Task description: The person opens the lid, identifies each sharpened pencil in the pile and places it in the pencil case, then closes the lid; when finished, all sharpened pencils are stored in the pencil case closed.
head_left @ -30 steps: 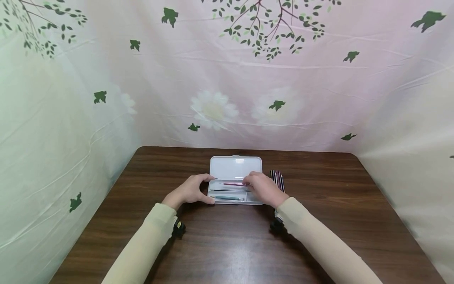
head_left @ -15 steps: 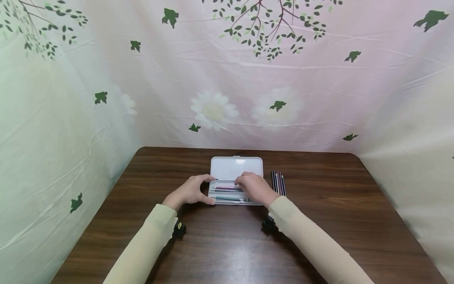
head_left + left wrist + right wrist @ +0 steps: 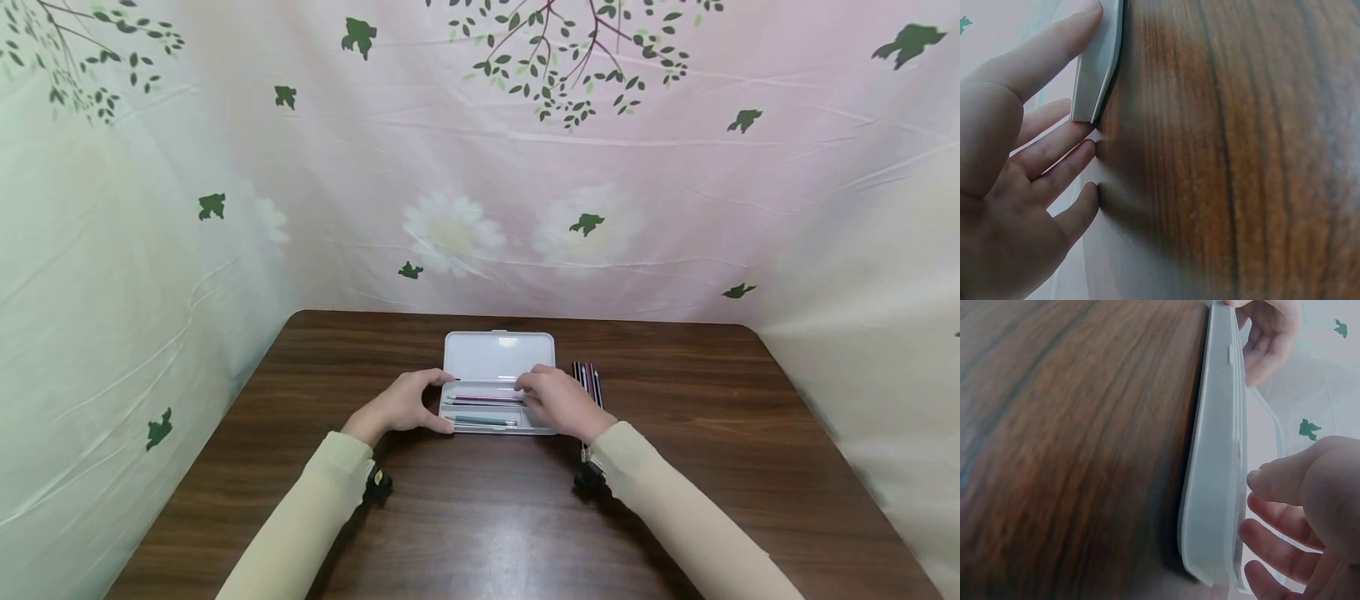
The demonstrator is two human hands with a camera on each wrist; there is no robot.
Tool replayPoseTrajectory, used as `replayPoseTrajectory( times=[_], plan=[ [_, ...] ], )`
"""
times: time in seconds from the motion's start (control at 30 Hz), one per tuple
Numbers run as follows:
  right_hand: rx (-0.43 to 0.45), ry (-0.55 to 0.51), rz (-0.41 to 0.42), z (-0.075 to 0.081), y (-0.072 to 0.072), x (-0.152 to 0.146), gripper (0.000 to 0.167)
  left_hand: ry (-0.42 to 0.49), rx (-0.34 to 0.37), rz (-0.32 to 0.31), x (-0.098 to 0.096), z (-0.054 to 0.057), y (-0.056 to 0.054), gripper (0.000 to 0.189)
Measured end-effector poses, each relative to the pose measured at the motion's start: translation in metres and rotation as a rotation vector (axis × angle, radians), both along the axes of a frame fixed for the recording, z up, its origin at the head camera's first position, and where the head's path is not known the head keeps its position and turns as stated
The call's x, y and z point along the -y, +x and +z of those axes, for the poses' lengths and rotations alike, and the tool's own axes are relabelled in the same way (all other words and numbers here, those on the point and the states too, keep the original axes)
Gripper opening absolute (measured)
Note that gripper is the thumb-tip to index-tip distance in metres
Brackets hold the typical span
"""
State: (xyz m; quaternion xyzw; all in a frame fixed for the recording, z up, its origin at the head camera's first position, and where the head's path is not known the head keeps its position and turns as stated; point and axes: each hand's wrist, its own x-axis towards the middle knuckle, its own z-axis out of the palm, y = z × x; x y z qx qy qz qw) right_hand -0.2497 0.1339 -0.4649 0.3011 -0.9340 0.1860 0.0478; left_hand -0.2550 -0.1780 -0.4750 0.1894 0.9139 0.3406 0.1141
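Left grip, widely spread, is holding a rectangular white plastic case.
Right grip, loosely bent, apparently empty, is partly blocking slim dark pencils lying beside the case.

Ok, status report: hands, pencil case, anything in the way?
Left hand touching white pencil case, lid open. Right hand over its right side, grip unclear. Pencils inside, more pencils alongside. Nothing visibly blocking.

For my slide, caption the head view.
Left hand on an open pencil case, right hand over it, more pencils alongside.
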Motion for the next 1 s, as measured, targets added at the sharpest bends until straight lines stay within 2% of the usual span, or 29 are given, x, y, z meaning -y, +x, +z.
replayPoseTrajectory(
  times=[0.47,0.77,1.0],
  plan=[
    [-0.02,-0.032,-0.011,0.007,0.011,-0.032,0.024,0.005,0.0,-0.005,0.0,0.0,0.002,0.085],
    [-0.053,-0.081,-0.07,0.006,0.016,-0.068,0.024,-0.008,-0.003,-0.01,-0.001,0.002,0.001,0.086],
    [-0.001,-0.107,-0.13,0.002,0.018,-0.095,0.026,-0.014,0.002,-0.005,0.0,0.002,0.0,0.087]
  ],
)
